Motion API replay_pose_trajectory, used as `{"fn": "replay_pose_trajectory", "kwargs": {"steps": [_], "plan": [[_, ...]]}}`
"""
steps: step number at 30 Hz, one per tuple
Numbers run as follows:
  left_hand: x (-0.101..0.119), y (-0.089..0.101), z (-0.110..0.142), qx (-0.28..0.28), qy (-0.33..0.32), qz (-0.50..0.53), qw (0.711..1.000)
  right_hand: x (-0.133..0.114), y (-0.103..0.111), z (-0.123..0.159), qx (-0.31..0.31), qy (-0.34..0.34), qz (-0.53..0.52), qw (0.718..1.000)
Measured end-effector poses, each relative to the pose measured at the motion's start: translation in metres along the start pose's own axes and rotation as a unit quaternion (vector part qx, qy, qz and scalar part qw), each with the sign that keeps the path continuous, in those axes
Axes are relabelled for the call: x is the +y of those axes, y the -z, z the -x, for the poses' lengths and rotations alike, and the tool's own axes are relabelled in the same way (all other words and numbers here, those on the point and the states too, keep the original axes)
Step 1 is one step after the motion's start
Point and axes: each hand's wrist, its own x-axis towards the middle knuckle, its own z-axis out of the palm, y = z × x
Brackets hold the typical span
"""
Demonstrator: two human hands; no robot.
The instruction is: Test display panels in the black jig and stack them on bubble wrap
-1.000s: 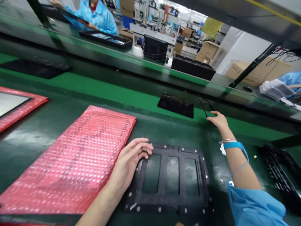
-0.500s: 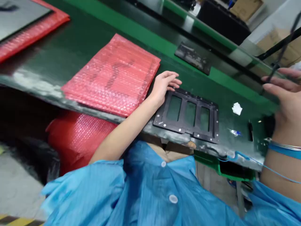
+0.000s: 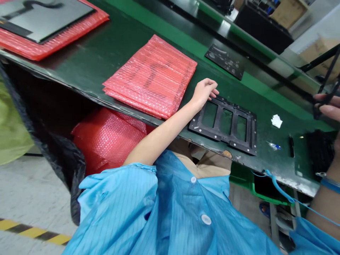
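My left hand [image 3: 205, 91] hovers by the upper left corner of a black fixture frame [image 3: 218, 122] with three rectangular openings, fingers loosely bent and holding nothing that I can see. I cannot tell whether it touches the frame. At the right edge my right hand [image 3: 330, 106] pinches a thin black frame [image 3: 327, 79], raised above the bench and partly out of view. A blue strap [image 3: 329, 185] circles the right wrist. Left of the fixture lies a stack of red bubble-wrap bags [image 3: 159, 78], with a dark shape showing through.
A flat display panel [image 3: 53, 21] rests on red bubble wrap at the far left. Behind the fixture is a black plate [image 3: 225, 62]. To its right are a white scrap [image 3: 276, 121], a small blue-and-white item [image 3: 274, 145] and a black pen [image 3: 291, 146]. A blue cord [image 3: 276, 182] crosses the bench edge.
The view has shifted left, so the bench things appear farther right. My right hand has moved farther out toward the right edge with the black frame. My left hand stays beside the fixture.
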Motion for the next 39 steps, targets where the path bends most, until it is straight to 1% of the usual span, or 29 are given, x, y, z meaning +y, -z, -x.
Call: {"fn": "replay_pose_trajectory", "kwargs": {"steps": [2,4,9,12,15,18,20,24,29,34,36,39], "plan": [[0.0,0.001,0.001,-0.005,0.002,0.005,1.0,-0.007,-0.008,0.01,-0.028,0.006,0.014,0.999],[0.0,0.001,0.001,-0.011,-0.001,0.008,1.0,-0.007,-0.014,0.017,-0.041,0.001,0.02,0.999],[-0.002,0.0,-0.002,-0.019,-0.009,0.002,1.0,0.004,-0.026,0.022,-0.038,-0.027,0.033,0.998],[-0.002,0.0,-0.004,-0.021,-0.007,-0.002,1.0,0.006,-0.029,0.024,-0.033,-0.044,0.028,0.998],[-0.003,-0.001,-0.006,-0.025,0.002,-0.011,1.0,0.008,-0.028,0.028,-0.028,-0.058,0.029,0.997],[-0.004,-0.002,-0.009,-0.031,-0.008,-0.022,0.999,0.012,-0.024,0.031,-0.022,-0.048,0.024,0.998],[-0.004,-0.002,-0.011,-0.032,-0.013,-0.025,0.999,0.015,-0.021,0.03,-0.02,-0.045,0.02,0.999],[-0.003,-0.003,-0.012,-0.03,0.004,-0.028,0.999,0.015,-0.018,0.025,-0.018,-0.054,0.014,0.998],[-0.004,-0.003,-0.011,-0.024,0.002,-0.031,0.999,0.011,-0.019,0.033,-0.027,-0.048,0.008,0.998],[-0.004,-0.005,-0.009,-0.03,-0.002,-0.042,0.999,0.01,-0.021,0.045,-0.025,-0.078,0.005,0.997],[-0.003,-0.005,-0.007,-0.029,0.001,-0.041,0.999,0.009,-0.023,0.046,-0.028,-0.091,0.0,0.995],[-0.002,-0.004,-0.006,-0.031,0.009,-0.034,0.999,0.005,-0.027,0.045,-0.037,-0.091,-0.011,0.995]]}}
